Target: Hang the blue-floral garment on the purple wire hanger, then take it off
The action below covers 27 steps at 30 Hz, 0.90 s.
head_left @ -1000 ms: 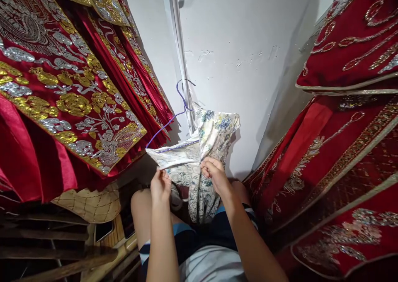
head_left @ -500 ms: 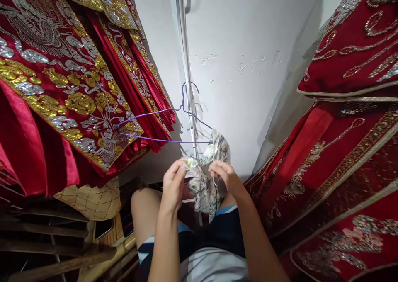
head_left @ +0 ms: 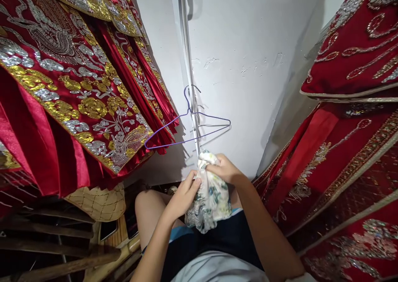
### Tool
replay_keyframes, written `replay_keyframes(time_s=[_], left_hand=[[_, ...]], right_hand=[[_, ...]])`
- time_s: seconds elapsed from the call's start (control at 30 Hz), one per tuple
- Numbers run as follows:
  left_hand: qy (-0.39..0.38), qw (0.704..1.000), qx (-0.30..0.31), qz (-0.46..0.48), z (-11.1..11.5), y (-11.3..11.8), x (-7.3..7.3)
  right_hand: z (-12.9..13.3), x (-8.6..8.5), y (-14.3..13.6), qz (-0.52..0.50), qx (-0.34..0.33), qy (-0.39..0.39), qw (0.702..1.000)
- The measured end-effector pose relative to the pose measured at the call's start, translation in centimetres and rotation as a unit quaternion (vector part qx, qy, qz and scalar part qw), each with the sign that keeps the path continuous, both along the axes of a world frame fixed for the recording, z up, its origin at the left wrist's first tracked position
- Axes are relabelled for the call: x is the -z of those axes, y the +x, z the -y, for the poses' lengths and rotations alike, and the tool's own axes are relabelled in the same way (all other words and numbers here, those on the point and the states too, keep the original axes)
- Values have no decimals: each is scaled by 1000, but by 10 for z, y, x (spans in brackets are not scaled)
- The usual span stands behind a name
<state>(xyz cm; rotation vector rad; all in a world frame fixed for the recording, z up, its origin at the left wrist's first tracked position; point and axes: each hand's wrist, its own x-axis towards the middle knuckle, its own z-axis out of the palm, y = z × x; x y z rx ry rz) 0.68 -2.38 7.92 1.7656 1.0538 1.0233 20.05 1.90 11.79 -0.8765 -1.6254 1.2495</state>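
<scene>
Bunched between my hands is a pale floral cloth (head_left: 214, 199), hanging over my lap. My left hand (head_left: 185, 193) pinches its left edge with thumb and fingers. At its upper right, my right hand (head_left: 225, 170) grips the fabric, its fingers partly hidden by the folds. Just above the cloth, a purple wire hanger (head_left: 183, 142) hangs by its hook with nothing on it. A thin white upright pole (head_left: 186, 45) stands behind the hanger.
Red garments with gold and silver embroidery (head_left: 93, 108) hang at the left. More beaded red garments (head_left: 342, 149) fill the right side. A white wall (head_left: 248, 33) is ahead. At lower left are a wooden chair (head_left: 124, 249) and a phone (head_left: 108, 229).
The floral cloth has come off the hanger's right end and now lies lower, bunched in both hands. The hanger has swung to the right.
</scene>
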Motion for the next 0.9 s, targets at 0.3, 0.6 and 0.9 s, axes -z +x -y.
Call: replay_keyframes(time_s=[0.3, 0.6, 0.9], left_hand=[[115, 945, -116, -282, 13, -63, -30], [186, 865, -166, -435, -11, -114, -47], [300, 891, -174, -291, -27, -82, -85]], right_hand=[[-90, -7, -10, -122, 138, 35, 982], [-106, 4, 5, 68, 166, 119, 976], [-51, -5, 23, 58, 165, 154, 972]])
